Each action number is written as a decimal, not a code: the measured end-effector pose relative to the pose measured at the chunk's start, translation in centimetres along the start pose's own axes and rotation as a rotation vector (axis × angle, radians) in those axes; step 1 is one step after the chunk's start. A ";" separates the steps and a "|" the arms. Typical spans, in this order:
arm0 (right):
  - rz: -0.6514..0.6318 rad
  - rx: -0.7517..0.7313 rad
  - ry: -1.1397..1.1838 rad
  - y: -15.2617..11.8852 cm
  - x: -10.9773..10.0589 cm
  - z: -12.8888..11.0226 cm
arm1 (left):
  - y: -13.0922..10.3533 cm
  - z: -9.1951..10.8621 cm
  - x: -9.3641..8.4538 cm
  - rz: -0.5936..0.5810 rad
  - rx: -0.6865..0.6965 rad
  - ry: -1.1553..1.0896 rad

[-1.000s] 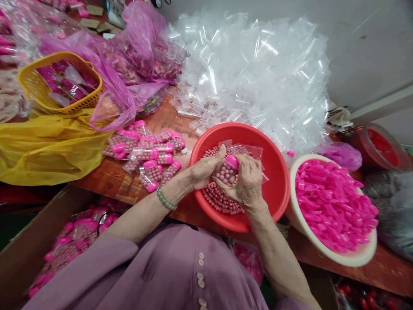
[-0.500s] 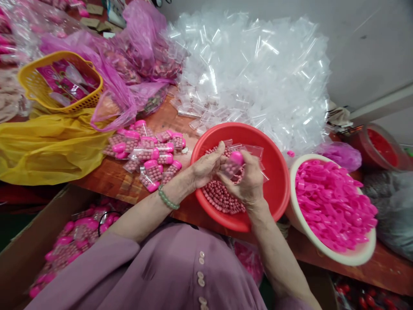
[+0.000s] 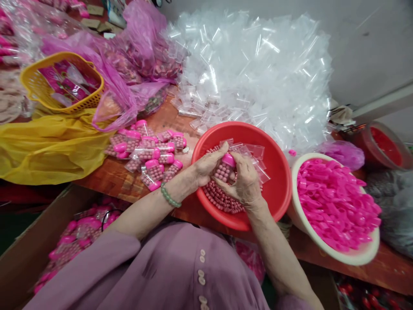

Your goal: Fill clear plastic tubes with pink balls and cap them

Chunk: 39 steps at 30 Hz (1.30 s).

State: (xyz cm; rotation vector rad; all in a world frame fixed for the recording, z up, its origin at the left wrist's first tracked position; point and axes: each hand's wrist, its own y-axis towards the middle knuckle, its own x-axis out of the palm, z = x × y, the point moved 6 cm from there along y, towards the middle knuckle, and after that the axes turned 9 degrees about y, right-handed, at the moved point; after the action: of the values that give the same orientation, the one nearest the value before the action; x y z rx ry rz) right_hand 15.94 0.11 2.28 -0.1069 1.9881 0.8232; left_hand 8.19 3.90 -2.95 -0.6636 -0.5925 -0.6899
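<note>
Over a red basin point(image 3: 280, 189), my left hand point(image 3: 208, 165) and my right hand point(image 3: 247, 178) hold one small clear container point(image 3: 223, 171) between them. It is filled with pink beads and has a bright pink cap point(image 3: 229, 159) on top. Fingers of both hands are closed around its sides. Beneath them in the basin lie strings of pink beads point(image 3: 222, 199) and several clear sleeves point(image 3: 257, 150). Left of the basin, several capped bead-filled containers point(image 3: 154, 170) are piled on the wooden table point(image 3: 109, 183).
A white tub of pink caps point(image 3: 335, 206) stands at the right. Behind the basin rises a heap of clear sleeves point(image 3: 254, 77). A yellow basket point(image 3: 87, 103), a yellow bag point(image 3: 54, 146) and pink bags point(image 3: 145, 38) are at the left. Below, a cardboard box point(image 3: 35, 232) holds more filled containers.
The container between my hands has turned more upright and shifted slightly left, so its beads and cap show clearly. My right hand has moved slightly left with it.
</note>
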 end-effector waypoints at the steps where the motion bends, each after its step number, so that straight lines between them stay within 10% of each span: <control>1: -0.004 -0.007 0.000 0.0 0.1 -0.2 | 0.0 0.0 0.0 0.034 0.007 -0.009; 16: 0.089 -0.184 -0.130 0.0 0.4 -2.5 | -1.1 0.8 -0.1 0.312 0.283 0.065; 21: -0.045 -0.131 0.038 -0.1 0.2 -2.0 | -4.5 2.5 -0.1 0.253 0.324 0.530; 25: -0.087 0.075 0.045 -1.3 -2.1 1.3 | -10.9 6.3 -4.2 0.735 0.603 1.174; 28: -0.131 0.272 -0.016 -2.8 -3.7 4.8 | -14.2 8.1 -9.1 1.203 0.523 1.650; 31: -0.217 0.430 -0.099 -3.9 -4.3 7.2 | -15.2 8.7 -12.6 1.360 0.392 1.935; 34: -0.359 0.485 -0.110 -3.7 -3.5 7.5 | -15.0 8.6 -12.2 1.324 0.565 1.946; 39: -0.655 0.501 -0.154 -1.7 -0.2 6.7 | -10.3 6.4 -5.1 0.899 0.882 1.799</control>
State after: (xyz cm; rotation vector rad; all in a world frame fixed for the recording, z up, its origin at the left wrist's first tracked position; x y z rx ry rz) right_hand 21.69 2.72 -0.63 -0.3638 1.7877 -0.0870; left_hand -4.28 4.30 1.32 0.6283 1.0355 0.0650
